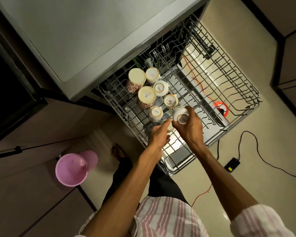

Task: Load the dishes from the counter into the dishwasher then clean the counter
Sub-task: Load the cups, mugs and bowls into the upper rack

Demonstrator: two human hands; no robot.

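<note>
Gripping an upturned cup (180, 115), right hand (190, 127) seemingly angled.

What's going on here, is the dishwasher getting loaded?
Yes. A person stands over the pulled-out upper rack of the dishwasher. The right hand grips a white cup tipped bottom-up, just above the rack. The left hand reaches for another cup beside it; its grip is hidden. Six cups and mugs already sit upside down in the rack. A pink bucket stands on the floor.
</note>
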